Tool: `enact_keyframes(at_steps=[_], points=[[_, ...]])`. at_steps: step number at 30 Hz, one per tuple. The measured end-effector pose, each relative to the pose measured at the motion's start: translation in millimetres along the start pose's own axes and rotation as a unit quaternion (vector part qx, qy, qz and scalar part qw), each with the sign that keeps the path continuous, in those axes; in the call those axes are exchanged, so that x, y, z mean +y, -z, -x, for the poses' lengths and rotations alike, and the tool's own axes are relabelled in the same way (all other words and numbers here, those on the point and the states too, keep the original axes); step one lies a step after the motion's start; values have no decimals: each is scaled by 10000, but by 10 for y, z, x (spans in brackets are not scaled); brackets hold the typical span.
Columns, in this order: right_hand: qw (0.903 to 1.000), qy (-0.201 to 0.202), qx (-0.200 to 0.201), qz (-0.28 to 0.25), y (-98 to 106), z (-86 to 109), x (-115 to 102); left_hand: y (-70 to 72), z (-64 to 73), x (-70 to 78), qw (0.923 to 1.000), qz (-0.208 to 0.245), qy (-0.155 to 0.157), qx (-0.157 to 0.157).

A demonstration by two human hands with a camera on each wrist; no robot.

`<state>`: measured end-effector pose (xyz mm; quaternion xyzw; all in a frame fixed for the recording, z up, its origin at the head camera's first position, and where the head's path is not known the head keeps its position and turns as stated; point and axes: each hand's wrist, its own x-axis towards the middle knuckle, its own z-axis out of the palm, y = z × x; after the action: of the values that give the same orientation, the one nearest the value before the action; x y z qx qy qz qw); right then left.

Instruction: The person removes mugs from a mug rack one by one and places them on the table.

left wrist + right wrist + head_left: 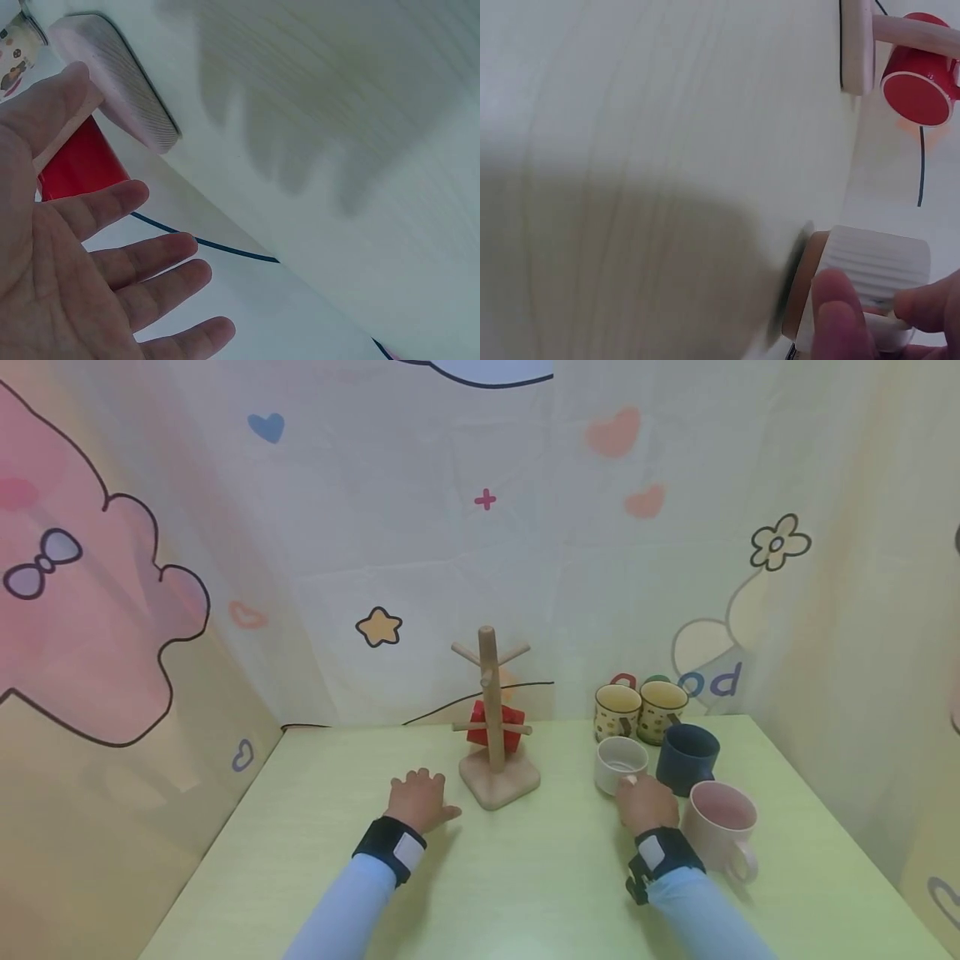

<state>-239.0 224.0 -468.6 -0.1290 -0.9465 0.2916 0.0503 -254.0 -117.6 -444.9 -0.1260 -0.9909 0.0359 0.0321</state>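
Note:
My right hand (647, 803) is at a small white mug (621, 762). In the right wrist view the thumb and fingers pinch the handle of that ribbed white mug (877, 259), which has a brown base. My left hand (417, 802) is over the table to the left of a wooden mug rack (491, 710), its fingers spread and holding nothing. A red mug (512, 717) hangs at the back of the rack, partly hidden by the post. In the left wrist view the left palm (45, 292) faces the camera, close to the rack's base (112, 82).
Around the white mug stand a dark blue mug (686, 760), a pink mug (718, 822) and two yellow patterned mugs (617, 714) at the back. The rack has several bare pegs (516, 652). A printed curtain (420, 527) closes off the table's far edge.

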Motion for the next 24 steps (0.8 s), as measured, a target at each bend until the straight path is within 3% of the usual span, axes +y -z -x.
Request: enact_keyframes(at_steps=[8,17,21,24], points=[[9993,-302,-134,-171,-39,-54,122,-47,-10,14,9999,102,-37,-16],[9986,-328,-415,50,19,23,49,-73,-31,33,9999,124,-38,-51],[9986,-339,-338,226,44,59,-4,-35,-24,37,9999,97,-28,-53],[9984,-420,-57,363,45,76,-57,-16,-28,38,9999,125,-5,-78]])
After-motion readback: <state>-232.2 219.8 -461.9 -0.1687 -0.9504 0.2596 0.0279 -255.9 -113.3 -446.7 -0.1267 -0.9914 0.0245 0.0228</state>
